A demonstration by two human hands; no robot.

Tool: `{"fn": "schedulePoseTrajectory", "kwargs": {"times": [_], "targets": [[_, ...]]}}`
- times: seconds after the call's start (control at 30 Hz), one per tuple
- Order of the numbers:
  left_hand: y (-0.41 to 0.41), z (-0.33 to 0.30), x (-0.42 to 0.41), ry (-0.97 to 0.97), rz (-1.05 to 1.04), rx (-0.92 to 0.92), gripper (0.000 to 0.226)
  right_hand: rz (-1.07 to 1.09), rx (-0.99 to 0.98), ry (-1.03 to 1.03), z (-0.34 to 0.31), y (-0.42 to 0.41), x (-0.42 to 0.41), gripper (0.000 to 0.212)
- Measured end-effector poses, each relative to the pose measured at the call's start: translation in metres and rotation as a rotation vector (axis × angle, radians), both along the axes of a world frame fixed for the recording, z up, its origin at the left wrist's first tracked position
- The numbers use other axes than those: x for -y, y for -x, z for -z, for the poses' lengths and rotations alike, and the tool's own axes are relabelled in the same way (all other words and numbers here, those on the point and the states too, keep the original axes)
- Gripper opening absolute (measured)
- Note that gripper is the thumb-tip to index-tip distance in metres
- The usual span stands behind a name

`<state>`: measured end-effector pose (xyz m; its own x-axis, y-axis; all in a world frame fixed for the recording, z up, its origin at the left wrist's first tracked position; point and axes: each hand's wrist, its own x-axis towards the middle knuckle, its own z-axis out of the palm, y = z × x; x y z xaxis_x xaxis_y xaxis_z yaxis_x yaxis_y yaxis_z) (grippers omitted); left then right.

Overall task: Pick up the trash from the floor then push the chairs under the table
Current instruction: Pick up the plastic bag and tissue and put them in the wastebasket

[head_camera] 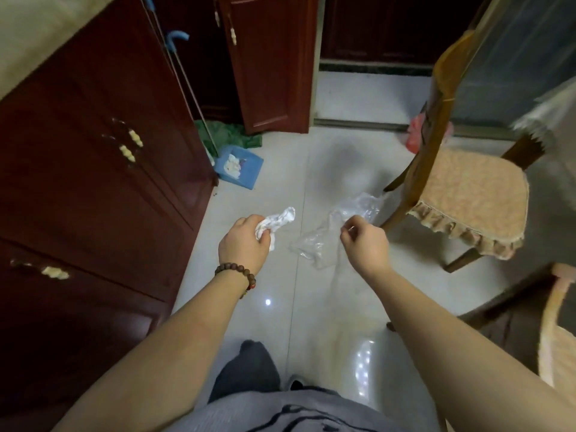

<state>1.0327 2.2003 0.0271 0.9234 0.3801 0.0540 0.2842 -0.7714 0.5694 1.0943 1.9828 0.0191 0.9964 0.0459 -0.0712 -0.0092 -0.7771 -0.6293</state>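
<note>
- A crumpled white tissue (274, 224) is gripped in the closed fingers of the left hand (244, 244), held above the tiled floor (311, 169).
- A clear plastic bag (336, 232) is pinched by the closed fingertips of the right hand (364, 244), hanging beside the tissue.
- A cushioned wooden chair (467, 194) is seen just right of the bag.
- A blue dustpan (240, 166) holding white scraps is seen near the dark red cabinet (93, 169).

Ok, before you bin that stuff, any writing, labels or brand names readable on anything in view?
None readable.
Clear plastic bag in the right hand: no print visible.
Crumpled tissue in the left hand: blank.
Blue dustpan: no label visible.
Shirt: dark marks, too blurred to tell.
</note>
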Motion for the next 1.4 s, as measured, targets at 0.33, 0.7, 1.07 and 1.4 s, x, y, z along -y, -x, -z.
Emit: {"fn": "schedulePoseTrajectory", "kwargs": {"times": [0.33,0.7,1.07,1.4], "targets": [[-0.267,0.026,-0.056,0.020,0.079,0.005,0.023,0.055,0.001,0.086,0.026,-0.238,-0.053,0.012],[-0.584,0.006,-0.071,0.018,0.272,-0.030,0.023,0.314,-0.032,0.049,0.010,-0.506,-0.072,0.015],[-0.880,0.039,0.038,-0.017,0.437,-0.059,0.022,0.468,-0.098,-0.010,0.057,-0.770,0.041,0.014],[-1.090,0.032,0.161,-0.071,0.619,-0.108,0.023,0.652,-0.111,-0.044,0.051,-0.945,0.147,0.012]]}}
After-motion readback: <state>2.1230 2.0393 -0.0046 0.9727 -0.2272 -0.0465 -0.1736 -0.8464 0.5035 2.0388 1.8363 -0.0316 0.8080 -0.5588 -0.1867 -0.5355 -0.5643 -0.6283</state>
